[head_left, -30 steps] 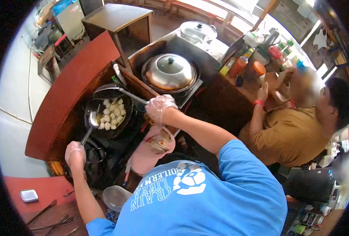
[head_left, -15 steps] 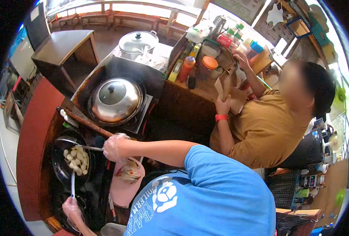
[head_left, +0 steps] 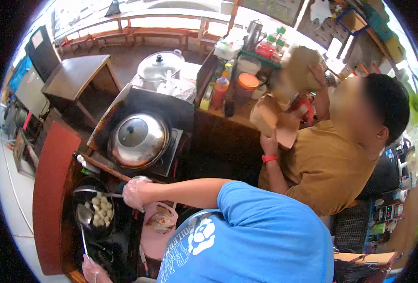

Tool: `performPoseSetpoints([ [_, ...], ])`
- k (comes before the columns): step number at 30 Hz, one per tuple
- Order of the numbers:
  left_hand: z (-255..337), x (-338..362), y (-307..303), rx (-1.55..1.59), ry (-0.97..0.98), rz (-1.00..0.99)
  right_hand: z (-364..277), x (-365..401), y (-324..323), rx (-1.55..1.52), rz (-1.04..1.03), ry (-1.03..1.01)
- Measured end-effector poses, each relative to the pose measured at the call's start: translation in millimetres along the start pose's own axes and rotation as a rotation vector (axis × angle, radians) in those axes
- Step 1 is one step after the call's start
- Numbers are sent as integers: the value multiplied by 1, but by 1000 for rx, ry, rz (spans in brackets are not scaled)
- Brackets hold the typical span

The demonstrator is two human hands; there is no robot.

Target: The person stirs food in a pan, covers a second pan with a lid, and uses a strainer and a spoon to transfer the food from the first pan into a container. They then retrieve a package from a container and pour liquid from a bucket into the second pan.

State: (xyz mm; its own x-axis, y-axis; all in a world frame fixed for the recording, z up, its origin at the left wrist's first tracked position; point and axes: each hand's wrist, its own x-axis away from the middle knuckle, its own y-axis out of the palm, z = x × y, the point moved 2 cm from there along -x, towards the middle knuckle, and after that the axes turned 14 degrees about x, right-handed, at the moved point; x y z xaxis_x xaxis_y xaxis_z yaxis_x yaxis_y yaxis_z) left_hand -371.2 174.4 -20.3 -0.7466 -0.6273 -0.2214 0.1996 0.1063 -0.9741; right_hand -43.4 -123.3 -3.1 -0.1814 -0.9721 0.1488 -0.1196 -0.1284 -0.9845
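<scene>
My right hand (head_left: 136, 194), in a clear plastic glove, is closed round the handle of a metal ladle (head_left: 87, 191), which reaches across the far part of a dark wok (head_left: 110, 230). Also gloved, my left hand (head_left: 94, 271) grips a second metal ladle (head_left: 83, 214), whose round bowl rests at the left of the food. Pale, rounded food pieces (head_left: 102, 211) lie heaped in the wok. Near my right forearm is a pink cutting board (head_left: 153, 243) with light-coloured food scraps (head_left: 162, 222) on it.
A lidded pan (head_left: 138, 139) stands on a stove beyond my right hand, with a large pot (head_left: 158, 70) behind it. To the right, a co-worker (head_left: 329, 162) holds brown paper (head_left: 264, 115) beside a counter of bottles and tubs. A red-brown panel (head_left: 53, 203) borders the wok's left.
The bowl of my left ladle has come from the food's lower edge to its left side. My right ladle has tilted. The co-worker's far hand has lifted a blurred brown item. The view has shifted slightly.
</scene>
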Motion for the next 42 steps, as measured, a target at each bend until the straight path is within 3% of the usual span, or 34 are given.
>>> performPoseSetpoints([
  [1, -5, 2, 3, -32, -15, 17, -3, 16, -21, 48, -48, 32],
  [2, 7, -7, 1, -83, -204, -56, -8, 21, -32, 92, -92, 32],
  [3, -4, -12, 16, -118, -216, -44, -4, 9, -19, 99, -136, 88],
  [4, 27, -10, -3, -64, -232, -4, -1, 4, -6, 105, -145, -26],
  [5, 38, -13, -5, -31, -223, 60, 0, -14, 9, 70, -95, 70],
  [6, 40, -17, -3, 38, -279, 41, 3, -16, 29, 115, 9, 33],
  [7, 33, -20, 6, -14, -364, 12, -2, -16, 15, 96, -21, 66],
  [8, 22, -20, 18, 35, -212, 135, -8, -12, 9, -80, 5, 216],
  [10, 11, -25, 30, 46, -238, 106, -19, -17, 9, -172, -26, 383],
  [12, 14, -26, 22, 87, -238, 77, -26, -22, 7, -117, -92, 401],
  [13, 13, -26, 20, 80, -245, 81, -25, -25, 17, -75, -6, 406],
  [20, -2, -27, 19, 110, -247, 33, -41, -39, 31, 95, 129, 382],
  [22, -2, -24, 8, 145, -172, 26, -48, -41, 27, 153, 78, 369],
  [24, -16, -27, 10, 120, -219, 3, -45, -45, 34, 166, 80, 366],
  [28, -16, -27, -16, 21, -325, -215, -21, -59, 86, 102, 132, 285],
  [32, -28, -23, 3, 235, -372, -295, -30, -43, 75, 54, 98, 244],
  [34, -27, -18, 15, 532, -373, -377, -33, -32, 66, 85, 136, 185],
  [38, -31, -9, 42, 751, -406, -309, -41, -23, 38, 232, -78, 19],
  [42, -28, 2, 23, 695, -392, -215, -36, -11, 21, 6, -167, 51],
])
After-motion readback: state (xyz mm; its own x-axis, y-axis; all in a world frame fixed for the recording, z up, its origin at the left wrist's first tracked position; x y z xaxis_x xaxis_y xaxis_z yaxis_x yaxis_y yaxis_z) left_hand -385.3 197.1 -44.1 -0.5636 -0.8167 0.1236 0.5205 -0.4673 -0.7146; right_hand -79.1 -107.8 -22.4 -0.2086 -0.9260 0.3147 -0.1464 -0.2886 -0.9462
